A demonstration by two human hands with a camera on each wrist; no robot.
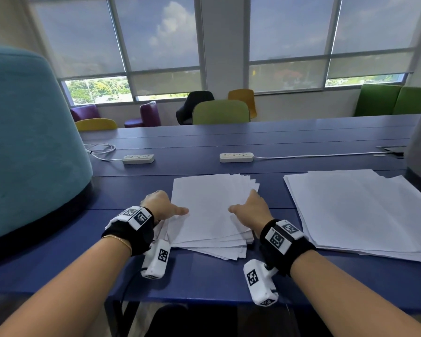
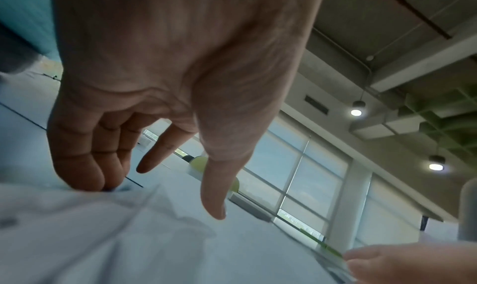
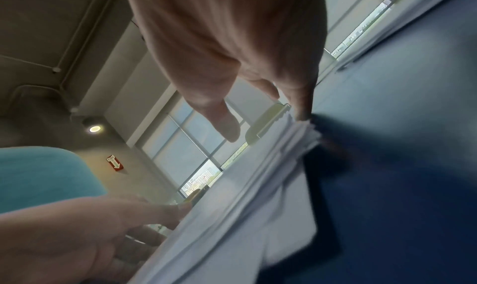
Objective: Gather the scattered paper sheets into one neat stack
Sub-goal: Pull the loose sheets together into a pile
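while my left hand (image 1: 161,206) and right hand (image 1: 252,208) grip the fanned pile (image 1: 208,215) by its sides, squaring remains; i judge the right pile (image 1: 357,215) unmerged.

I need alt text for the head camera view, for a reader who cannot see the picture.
Two bare hands, left hand and right hand, hold the sides of a fanned pile of white paper sheets on a blue table. A second, larger pile of sheets lies to the right.
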